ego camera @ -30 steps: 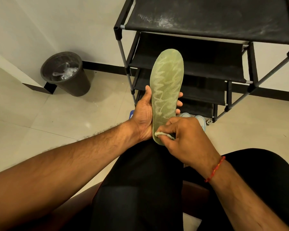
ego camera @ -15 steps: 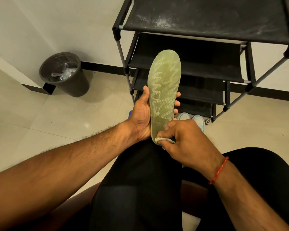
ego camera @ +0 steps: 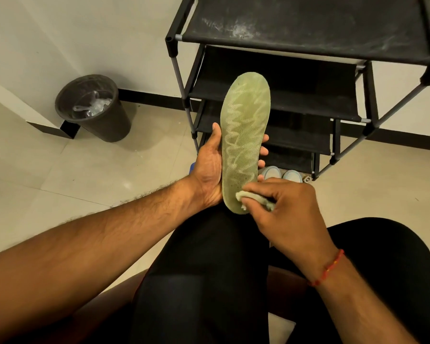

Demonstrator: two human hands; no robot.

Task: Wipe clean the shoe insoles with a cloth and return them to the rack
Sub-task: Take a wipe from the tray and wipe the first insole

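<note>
The right grip (ego camera: 288, 212), a bare hand, pinches a small pale cloth (ego camera: 245, 196) and presses it on the heel end of a green insole (ego camera: 243, 135). The left grip (ego camera: 209, 170) clasps that insole at its middle, with the thumb along the left edge and fingertips showing past the right. The insole stands toe-up before a black rack (ego camera: 308, 26). 2 pale shoes (ego camera: 282, 173) sit at the rack's foot. A dark bin (ego camera: 104, 125) stands well apart by the wall.
</note>
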